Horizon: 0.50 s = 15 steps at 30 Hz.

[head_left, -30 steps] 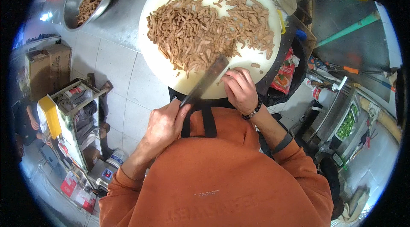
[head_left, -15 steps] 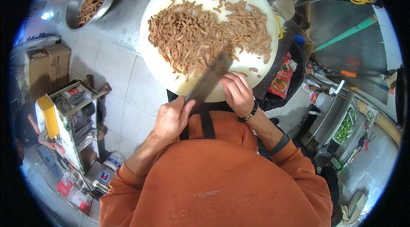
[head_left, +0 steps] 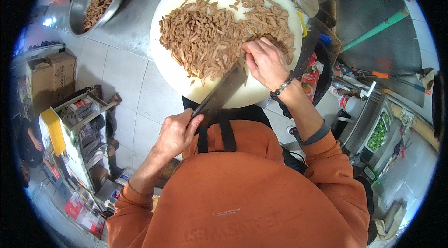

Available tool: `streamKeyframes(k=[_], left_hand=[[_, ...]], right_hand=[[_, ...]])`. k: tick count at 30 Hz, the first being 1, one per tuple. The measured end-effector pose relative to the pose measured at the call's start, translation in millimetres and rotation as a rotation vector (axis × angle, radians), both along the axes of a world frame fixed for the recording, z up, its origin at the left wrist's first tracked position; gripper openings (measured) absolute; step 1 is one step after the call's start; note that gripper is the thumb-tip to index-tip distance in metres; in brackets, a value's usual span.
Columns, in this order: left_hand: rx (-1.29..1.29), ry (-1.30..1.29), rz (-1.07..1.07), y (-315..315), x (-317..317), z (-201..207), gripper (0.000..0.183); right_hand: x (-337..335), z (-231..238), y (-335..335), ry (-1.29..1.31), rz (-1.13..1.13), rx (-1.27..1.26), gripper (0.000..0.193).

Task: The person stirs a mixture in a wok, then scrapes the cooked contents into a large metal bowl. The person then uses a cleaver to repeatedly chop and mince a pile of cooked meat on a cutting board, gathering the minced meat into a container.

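A large round white cutting board (head_left: 173,73) carries a spread of brown, cooked-looking meat strips (head_left: 200,28). Its broad metal cleaver (head_left: 223,88) lies aslant over the near edge, blade pointing up and right into the strips. My left hand (head_left: 175,133) is wrapped round the cleaver's handle, at the blade's lower left end. Just right of the blade's far end, my right hand (head_left: 268,63) bends its fingers down over the strips. Its fingertips are partly hidden, so how many strips they take in is unclear.
At the upper left a steel bowl (head_left: 77,10) holds more meat strips on the metal counter (head_left: 135,14). A dark bin with a red packet (head_left: 309,77) stands right of the board. A wooden rack (head_left: 70,140) is at left; a tray of chopped greens (head_left: 377,136) at right.
My right hand has moved up and right from the board's near edge onto the meat strips. My left hand and the cleaver have shifted slightly down and left.
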<state>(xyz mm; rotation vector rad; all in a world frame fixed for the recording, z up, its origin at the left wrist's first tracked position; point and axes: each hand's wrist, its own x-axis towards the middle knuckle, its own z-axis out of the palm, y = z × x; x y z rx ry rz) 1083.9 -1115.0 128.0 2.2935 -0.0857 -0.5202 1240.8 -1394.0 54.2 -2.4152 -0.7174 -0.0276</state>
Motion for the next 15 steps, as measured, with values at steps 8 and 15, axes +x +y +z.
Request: streamKeyframes(k=[8,15], left_hand=[[0.016,-0.03,0.093,-2.8,-2.9,7.7,0.038],[-0.013,-0.026,0.139,-3.6,11.3,-3.4,0.036]], right_hand=[[-12.2,0.7,-6.5,0.024,0.04,-0.085,0.029],[-37.0,3.5,-14.5,-0.062,0.097,-0.022,0.029]])
